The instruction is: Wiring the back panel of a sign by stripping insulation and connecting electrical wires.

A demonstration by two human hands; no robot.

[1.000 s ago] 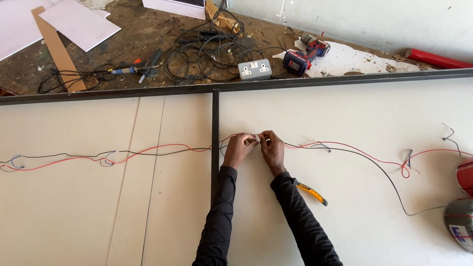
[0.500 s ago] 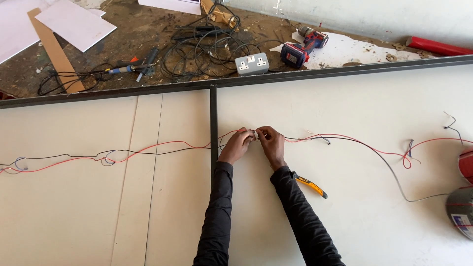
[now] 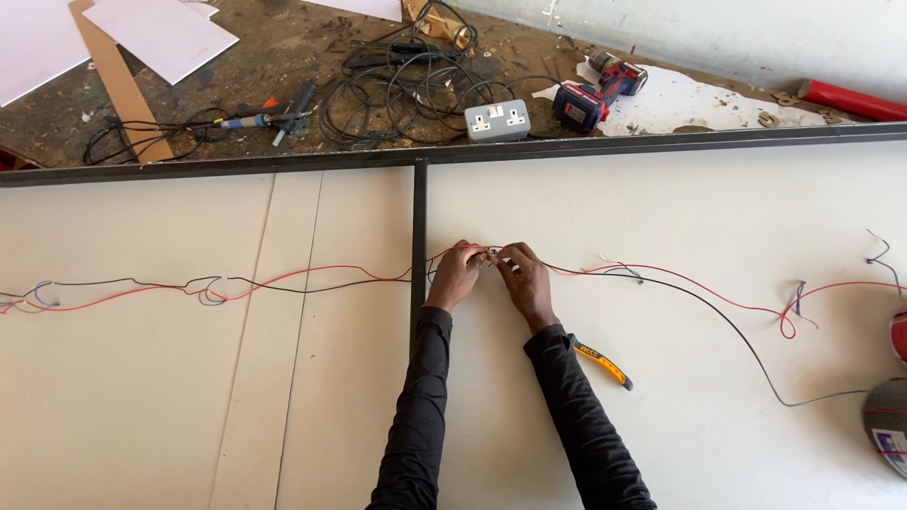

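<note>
Two white panels, split by a dark metal frame bar, fill most of the view, w/ one long wire run laid across both. We see the red wire and black wire stretching from the far left edge to the far right, w/ small twisted loops at several spots, e.g. left of centre and at right. Those look to us like joints already made; that is our reading, not something shown.

Both arms, in dark sleeves, reach up to the centre of the run, just right of the frame bar. Our left hand is curled nearly closed, fingertips pinching the wires; our right hand is likewise curled, pinching the same spot from the other side. Between them sits the joint, too small to tell whether it's bare, twisted or taped.

We judge the work as mid-way: wires laid out, centre joint in hand, loose ends at far right not yet tied in.

Yellow-handled pliers lie on the panel just beside our right forearm, untouched. Beyond the panels, on the gritty floor: coiled cables, a grey double socket and a cordless drill.
</note>
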